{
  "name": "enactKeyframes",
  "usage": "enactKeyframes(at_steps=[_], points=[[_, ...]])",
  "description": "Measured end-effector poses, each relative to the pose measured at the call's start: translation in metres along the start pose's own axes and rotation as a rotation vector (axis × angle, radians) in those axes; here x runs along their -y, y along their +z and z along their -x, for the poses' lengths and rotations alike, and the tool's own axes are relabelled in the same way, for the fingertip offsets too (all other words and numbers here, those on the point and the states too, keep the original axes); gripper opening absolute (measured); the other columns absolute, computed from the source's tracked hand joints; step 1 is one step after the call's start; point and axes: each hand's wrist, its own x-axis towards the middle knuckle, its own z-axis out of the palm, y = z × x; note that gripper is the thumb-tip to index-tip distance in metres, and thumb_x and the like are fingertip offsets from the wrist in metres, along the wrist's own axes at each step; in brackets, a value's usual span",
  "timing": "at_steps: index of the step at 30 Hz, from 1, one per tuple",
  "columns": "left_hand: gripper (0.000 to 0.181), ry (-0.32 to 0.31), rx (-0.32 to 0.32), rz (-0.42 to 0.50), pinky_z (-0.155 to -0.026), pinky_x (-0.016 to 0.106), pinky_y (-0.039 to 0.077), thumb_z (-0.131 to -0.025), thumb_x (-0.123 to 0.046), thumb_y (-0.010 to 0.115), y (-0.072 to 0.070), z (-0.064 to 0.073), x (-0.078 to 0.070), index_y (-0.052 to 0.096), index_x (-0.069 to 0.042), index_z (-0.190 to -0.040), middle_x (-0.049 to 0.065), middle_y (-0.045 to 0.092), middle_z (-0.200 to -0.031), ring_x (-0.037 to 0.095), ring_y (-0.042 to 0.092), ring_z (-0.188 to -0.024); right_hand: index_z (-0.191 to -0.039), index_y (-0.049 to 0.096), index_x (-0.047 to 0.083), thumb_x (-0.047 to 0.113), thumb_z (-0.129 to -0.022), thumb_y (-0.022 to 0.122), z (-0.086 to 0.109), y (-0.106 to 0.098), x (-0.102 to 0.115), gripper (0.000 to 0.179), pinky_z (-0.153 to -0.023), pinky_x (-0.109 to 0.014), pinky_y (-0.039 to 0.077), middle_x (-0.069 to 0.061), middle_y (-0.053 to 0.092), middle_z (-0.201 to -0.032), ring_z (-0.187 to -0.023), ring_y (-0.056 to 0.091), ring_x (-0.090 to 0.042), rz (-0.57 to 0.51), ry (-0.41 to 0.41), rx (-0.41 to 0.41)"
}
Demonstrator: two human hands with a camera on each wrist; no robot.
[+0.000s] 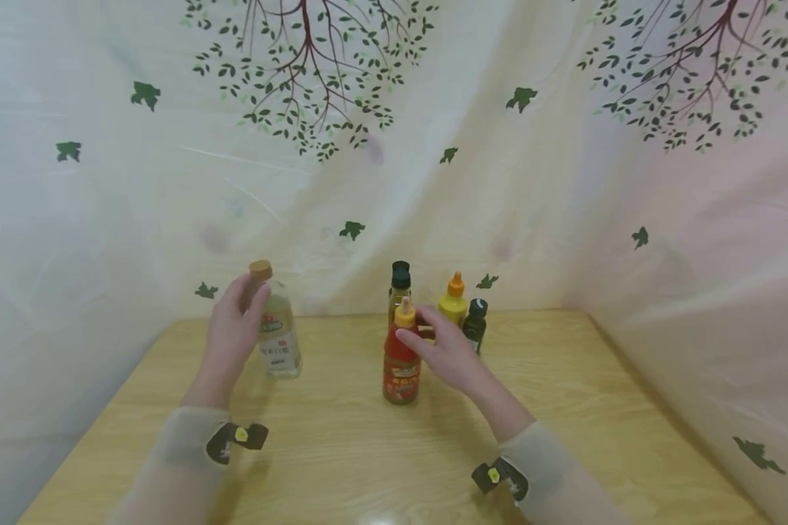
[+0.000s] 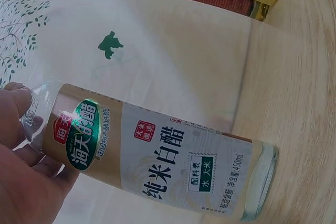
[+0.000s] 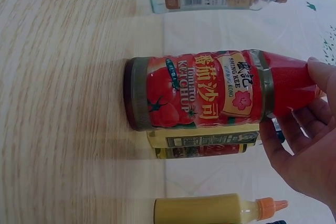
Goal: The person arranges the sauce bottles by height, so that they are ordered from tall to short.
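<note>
My left hand (image 1: 228,332) holds a clear glass bottle of white rice vinegar (image 1: 279,346) by its neck, below the orange-brown cap (image 1: 260,270). In the left wrist view the vinegar's white and tan label (image 2: 168,156) faces the camera, and the bottle's base is close over the wooden table. My right hand (image 1: 456,357) grips a red tomato ketchup bottle (image 1: 401,375) around its tapered neck, thumb on the near side, just under the yellow nozzle cap (image 1: 405,313). The ketchup bottle stands upright, its label showing in the right wrist view.
Directly behind the ketchup are bottles with dark caps (image 1: 400,278), partly hidden. A yellow squeeze bottle (image 1: 453,306) with an orange nozzle and a small dark bottle (image 1: 476,324) stand to their right. A leaf-patterned curtain (image 1: 394,204) hangs along the back edge of the wooden table (image 1: 341,452).
</note>
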Motion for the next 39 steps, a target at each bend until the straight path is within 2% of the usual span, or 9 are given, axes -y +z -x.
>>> enactKeyframes(at_steps=[6,10,15,20,24,28,34,39], points=[[0.077,-0.004,0.017,0.007,-0.126,0.068,0.036,-0.114,-0.058,0.051,-0.002,0.001,0.001,0.034,-0.011,-0.173,0.022,0.05,-0.166,0.045,0.045,-0.153,-0.145,0.069,0.013,0.029,-0.106,0.078,-0.003,-0.004,0.005,0.043,-0.112,-0.051,0.058,-0.003,0.072,-0.136,-0.133,0.066,-0.029,0.001,-0.012,0.0],[0.075,-0.003,0.019,-0.004,-0.128,0.071,0.03,-0.115,-0.057,0.051,-0.004,0.001,0.001,0.034,-0.011,-0.172,0.022,0.05,-0.166,0.045,0.042,-0.155,-0.146,0.069,0.015,0.035,-0.105,0.08,-0.006,-0.007,0.014,0.047,-0.11,-0.051,0.059,-0.003,0.072,-0.137,-0.132,0.067,-0.029,-0.021,0.022,-0.007],[0.075,0.001,0.011,-0.009,-0.129,0.072,0.027,-0.115,-0.057,0.051,-0.005,0.0,0.003,0.035,-0.012,-0.172,0.021,0.049,-0.167,0.045,0.041,-0.157,-0.143,0.07,0.019,0.039,-0.104,0.08,-0.015,-0.004,0.031,0.044,-0.109,-0.05,0.06,0.0,0.071,-0.135,-0.129,0.068,-0.029,-0.041,0.012,-0.02],[0.074,-0.002,0.012,-0.007,-0.13,0.07,0.027,-0.115,-0.056,0.051,-0.004,0.0,0.006,0.035,-0.012,-0.172,0.02,0.048,-0.168,0.044,0.039,-0.158,-0.142,0.071,0.017,0.034,-0.105,0.08,-0.026,0.005,0.045,0.042,-0.107,-0.047,0.061,0.0,0.071,-0.134,-0.126,0.069,-0.027,-0.066,-0.006,0.01],[0.073,0.004,0.016,-0.004,-0.129,0.07,0.03,-0.115,-0.054,0.051,-0.004,0.0,0.006,0.036,-0.01,-0.172,0.021,0.048,-0.167,0.045,0.04,-0.157,-0.142,0.071,0.018,0.036,-0.105,0.08,-0.035,0.013,0.053,0.042,-0.107,-0.047,0.061,0.0,0.072,-0.134,-0.127,0.069,-0.028,-0.054,-0.005,0.022],[0.072,0.0,0.02,0.0,-0.129,0.07,0.03,-0.116,-0.054,0.051,-0.003,0.0,0.004,0.036,-0.011,-0.172,0.021,0.049,-0.167,0.045,0.04,-0.157,-0.143,0.071,0.018,0.041,-0.105,0.079,-0.045,0.021,0.056,0.045,-0.106,-0.046,0.062,0.0,0.073,-0.134,-0.127,0.069,-0.028,-0.027,-0.003,0.017],[0.074,-0.007,0.028,-0.001,-0.129,0.07,0.028,-0.115,-0.055,0.051,-0.001,-0.001,0.003,0.034,-0.011,-0.173,0.021,0.047,-0.169,0.045,0.04,-0.158,-0.144,0.071,0.012,0.038,-0.106,0.078,-0.062,0.037,0.058,0.046,-0.105,-0.046,0.062,-0.004,0.074,-0.136,-0.128,0.069,-0.029,-0.011,-0.018,0.011],[0.077,0.019,0.026,-0.007,-0.13,0.069,0.028,-0.116,-0.056,0.049,0.0,-0.001,0.006,0.032,-0.007,-0.172,0.023,0.043,-0.171,0.046,0.037,-0.159,-0.143,0.071,0.012,0.037,-0.108,0.075,-0.072,0.054,0.058,0.043,-0.105,-0.045,0.062,-0.003,0.073,-0.135,-0.128,0.068,-0.026,-0.013,-0.024,0.029]])
